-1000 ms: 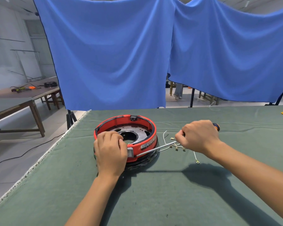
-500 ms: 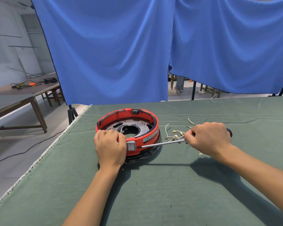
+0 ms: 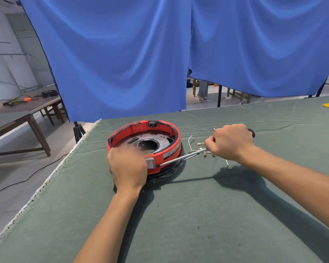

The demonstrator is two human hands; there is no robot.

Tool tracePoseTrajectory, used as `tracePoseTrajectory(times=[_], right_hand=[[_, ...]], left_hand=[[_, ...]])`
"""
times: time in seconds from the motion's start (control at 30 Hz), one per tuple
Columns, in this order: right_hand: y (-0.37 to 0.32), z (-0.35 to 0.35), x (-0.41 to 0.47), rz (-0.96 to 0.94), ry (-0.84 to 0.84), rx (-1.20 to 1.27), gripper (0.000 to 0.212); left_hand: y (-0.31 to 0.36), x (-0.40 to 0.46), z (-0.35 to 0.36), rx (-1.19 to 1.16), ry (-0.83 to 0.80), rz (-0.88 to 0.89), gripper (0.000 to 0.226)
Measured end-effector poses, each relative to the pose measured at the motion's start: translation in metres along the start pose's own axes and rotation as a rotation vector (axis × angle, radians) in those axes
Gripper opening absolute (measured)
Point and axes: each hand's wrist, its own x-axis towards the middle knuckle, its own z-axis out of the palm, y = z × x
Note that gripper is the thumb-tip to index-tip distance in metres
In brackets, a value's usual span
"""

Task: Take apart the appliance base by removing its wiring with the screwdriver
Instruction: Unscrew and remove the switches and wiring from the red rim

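My left hand (image 3: 128, 168) curls over the near rim of the red appliance base (image 3: 144, 147) at frame centre, pinning it. My right hand (image 3: 231, 144) grips the screwdriver (image 3: 180, 159), tip seemingly at the base's side. Loose wiring (image 3: 199, 149) just right looks thin and floppy; I'd hold it by the terminals.

Bright, even daylight casts soft forearm shadows on the green table cloth (image 3: 198, 215), the left hand (image 3: 127, 168) is motion-blurred, and wide-angle distortion bends the edges.
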Motion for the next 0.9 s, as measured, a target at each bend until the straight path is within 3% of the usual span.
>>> tracePoseTrajectory(times=[0.5,0.77,0.9], right_hand=[[-0.001,-0.005,0.067,-0.356,0.276,0.119,0.039],[-0.011,0.001,0.087,-0.465,0.262,0.062,0.045],[0.009,-0.015,0.08,-0.43,0.289,0.044,0.042]], left_hand=[[-0.004,0.003,-0.001,-0.054,-0.034,0.004,0.034],[-0.004,0.004,-0.001,-0.063,-0.023,0.011,0.029],[-0.004,0.002,0.0,-0.083,-0.002,0.026,0.029]])
